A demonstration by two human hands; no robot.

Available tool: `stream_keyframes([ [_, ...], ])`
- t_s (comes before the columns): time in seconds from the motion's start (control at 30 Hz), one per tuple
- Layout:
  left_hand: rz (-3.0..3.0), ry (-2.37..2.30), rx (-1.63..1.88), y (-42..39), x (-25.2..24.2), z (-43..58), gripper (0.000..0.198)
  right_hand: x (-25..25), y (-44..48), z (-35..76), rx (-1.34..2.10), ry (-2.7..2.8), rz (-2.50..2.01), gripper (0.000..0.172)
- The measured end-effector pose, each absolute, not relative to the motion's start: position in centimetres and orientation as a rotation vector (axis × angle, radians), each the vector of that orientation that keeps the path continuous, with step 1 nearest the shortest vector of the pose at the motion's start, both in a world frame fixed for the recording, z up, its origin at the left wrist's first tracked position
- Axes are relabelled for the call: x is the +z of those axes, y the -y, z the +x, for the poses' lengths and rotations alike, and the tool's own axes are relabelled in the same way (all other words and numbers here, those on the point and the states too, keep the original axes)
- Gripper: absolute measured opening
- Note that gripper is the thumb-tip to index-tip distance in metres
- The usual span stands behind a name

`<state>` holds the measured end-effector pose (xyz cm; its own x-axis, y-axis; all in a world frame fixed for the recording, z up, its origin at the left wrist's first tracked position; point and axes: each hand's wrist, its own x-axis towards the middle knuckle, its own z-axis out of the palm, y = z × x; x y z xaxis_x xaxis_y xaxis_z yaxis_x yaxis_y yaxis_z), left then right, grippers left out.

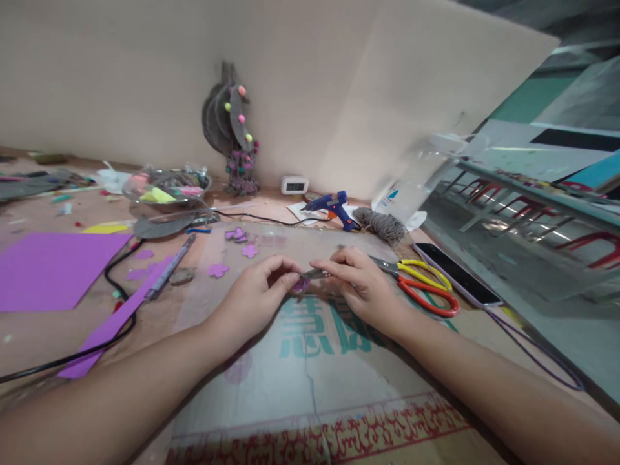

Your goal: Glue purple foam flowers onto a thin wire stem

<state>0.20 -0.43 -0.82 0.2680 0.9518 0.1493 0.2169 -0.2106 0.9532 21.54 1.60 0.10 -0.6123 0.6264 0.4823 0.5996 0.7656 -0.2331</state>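
My left hand (256, 290) pinches a small purple foam piece (301, 284) between thumb and fingertips, above the covered work surface. My right hand (363, 284) is closed on a small slim grey piece (316, 274), whose far end meets the purple piece. Whether the grey piece is felt or a tool, I cannot tell. Beyond my left hand lie purple foam flowers, one alone (249, 251), another (217, 270) nearer, and a small pile (236, 235) with grey edges. Scissors (426, 284) with yellow and red handles rest just right of my right hand.
A blue glue gun (334, 205) and grey yarn (380, 223) lie at the back, near a small white digital clock (294, 186). A phone (458, 274) sits along the right edge. Purple foam sheet (58, 271), a pen (169, 268), and a black cable (112, 278) occupy the left.
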Motion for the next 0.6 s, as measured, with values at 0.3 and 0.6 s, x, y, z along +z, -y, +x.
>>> stream_keyframes([
  [0.3, 1.489, -1.058, 1.063, 0.2, -0.9, 0.6, 0.009, 0.2, -1.6, 21.5, 0.202, 2.297, -1.016, 0.034],
  [0.6, 1.415, -0.982, 1.128, -0.3, -1.5, 0.8, 0.023, -0.2, -3.5, 21.9, 0.224, 2.210, -1.215, 0.040],
])
